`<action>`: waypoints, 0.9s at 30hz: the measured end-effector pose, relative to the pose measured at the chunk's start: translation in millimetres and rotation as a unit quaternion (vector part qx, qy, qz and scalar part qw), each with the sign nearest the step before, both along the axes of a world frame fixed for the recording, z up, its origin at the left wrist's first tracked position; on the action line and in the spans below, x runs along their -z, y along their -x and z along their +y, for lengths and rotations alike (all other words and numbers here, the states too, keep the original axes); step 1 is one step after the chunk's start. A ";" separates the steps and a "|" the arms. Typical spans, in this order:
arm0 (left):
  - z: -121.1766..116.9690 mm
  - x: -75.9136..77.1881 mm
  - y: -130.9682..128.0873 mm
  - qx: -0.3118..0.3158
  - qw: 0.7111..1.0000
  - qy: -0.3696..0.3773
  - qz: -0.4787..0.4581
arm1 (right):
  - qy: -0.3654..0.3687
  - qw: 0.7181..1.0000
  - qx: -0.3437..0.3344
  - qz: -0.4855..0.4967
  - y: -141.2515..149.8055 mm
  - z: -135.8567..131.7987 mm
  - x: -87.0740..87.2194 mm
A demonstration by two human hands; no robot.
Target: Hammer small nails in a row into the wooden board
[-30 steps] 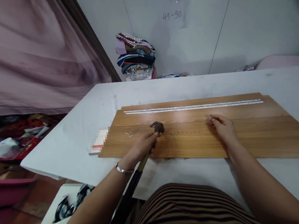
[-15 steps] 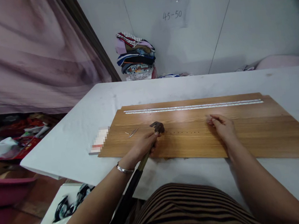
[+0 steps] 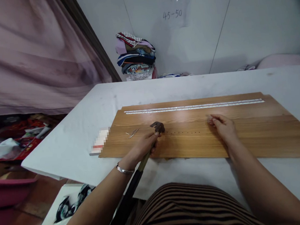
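Note:
My left hand (image 3: 146, 146) is closed around the hammer (image 3: 158, 126) close below its dark claw head, which is over the wooden board (image 3: 257, 136). The long handle slants back toward my body, its dark grip under my forearm. Several loose nails (image 3: 133, 133) lie on the board left of the hammer head. A row of small dark dots (image 3: 182, 132) runs along the board to the right of the head; whether they are nail heads or holes I cannot tell. Over the board's right half, my right hand (image 3: 224, 126) has thumb and fingers pinched on something small and pale, too blurred to name.
Two pale strips with markings (image 3: 194, 107) lie along the board's far side. A blurred-out pale packet (image 3: 101, 141) lies by its left end. The board rests on a white table (image 3: 87, 114). Folded clothes (image 3: 136, 57) are stacked beyond it; a pink curtain (image 3: 29, 56) hangs left.

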State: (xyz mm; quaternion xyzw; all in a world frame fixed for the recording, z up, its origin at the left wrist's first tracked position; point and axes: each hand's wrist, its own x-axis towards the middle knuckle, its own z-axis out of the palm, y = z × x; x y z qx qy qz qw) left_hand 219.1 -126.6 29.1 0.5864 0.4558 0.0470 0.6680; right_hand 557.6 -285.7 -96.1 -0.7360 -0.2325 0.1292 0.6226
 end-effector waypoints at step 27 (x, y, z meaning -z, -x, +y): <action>-1.6 -5.3 -1.2 -0.005 1.000 0.003 -0.001 | 0.004 1.000 -0.003 -0.007 0.4 -0.5 0.7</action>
